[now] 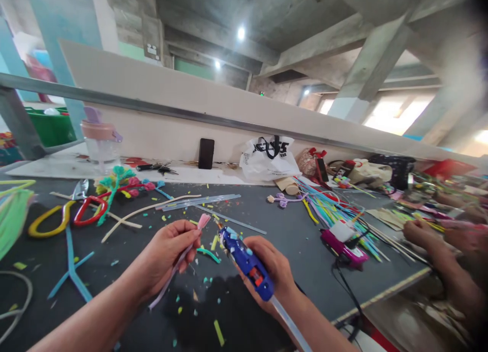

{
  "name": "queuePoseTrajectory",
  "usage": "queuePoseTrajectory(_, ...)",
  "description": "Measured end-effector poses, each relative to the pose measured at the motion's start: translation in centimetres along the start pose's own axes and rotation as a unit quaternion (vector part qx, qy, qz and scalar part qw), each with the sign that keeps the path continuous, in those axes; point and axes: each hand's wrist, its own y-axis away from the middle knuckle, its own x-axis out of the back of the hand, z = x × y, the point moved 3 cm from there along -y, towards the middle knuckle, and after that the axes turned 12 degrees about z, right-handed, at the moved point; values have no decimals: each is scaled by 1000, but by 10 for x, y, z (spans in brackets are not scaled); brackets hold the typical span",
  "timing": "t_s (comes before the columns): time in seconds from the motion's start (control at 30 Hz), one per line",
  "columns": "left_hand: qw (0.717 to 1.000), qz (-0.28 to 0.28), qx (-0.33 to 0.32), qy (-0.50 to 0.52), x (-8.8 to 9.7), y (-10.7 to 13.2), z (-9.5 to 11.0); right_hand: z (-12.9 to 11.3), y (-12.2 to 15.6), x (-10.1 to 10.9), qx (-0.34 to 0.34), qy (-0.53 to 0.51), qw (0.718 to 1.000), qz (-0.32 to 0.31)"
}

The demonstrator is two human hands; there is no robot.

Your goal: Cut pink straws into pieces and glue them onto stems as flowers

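My left hand (177,253) is closed, pinching a pale purple pipe-cleaner stem with a small pink flower (204,221) at its top. In my right hand (276,265) is a blue glue gun (247,263), with a clear glue stick (292,324) poking out of its rear. The gun's nozzle (218,224) points at the pink flower, a short gap apart from it. A short teal pipe-cleaner piece (209,254) lies on the dark table beneath, among scattered yellow and teal clippings.
Red-and-yellow-handled scissors (91,211) and teal and pink pipe-cleaner flowers (118,176) lie at left. Glue sticks (206,202) lie ahead. On the right are a bundle of coloured pipe cleaners (328,209), a magenta device (345,247) with a cord, and another person's hands (423,235).
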Motion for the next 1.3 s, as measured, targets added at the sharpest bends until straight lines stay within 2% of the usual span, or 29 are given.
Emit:
queuePoseTrajectory(0.13,1000,6,-12,2,-1,-1,-2,0,5,-11,5,37,997,-65)
queuePoseTrajectory(0.23,1000,15,-18,-11,-1,-2,-2,1,5,-14,6,45,995,-84)
queuePoseTrajectory(0.33,1000,9,-19,3,0,1,1,3,6,-16,20,46,996,-74)
queuePoseTrajectory(0.47,998,-9,11,68,-3,6,6,7,9,-19,28,60,996,-68)
queuePoseTrajectory(0.67,993,-37,43,105,-7,8,0,8,10,-24,40,75,994,-68)
queuePoseTrajectory(0.77,995,-31,38,89,-6,6,1,12,9,-21,52,85,994,-37)
queuePoseTrajectory(0.9,998,9,32,52,-1,3,6,17,6,-17,49,96,994,8)
queuePoseTrajectory(1.07,998,-10,14,66,-3,4,5,14,8,-23,49,100,994,-11)
queuePoseTrajectory(1.3,999,9,-24,-33,-1,0,-2,1,9,-24,39,84,995,-44)
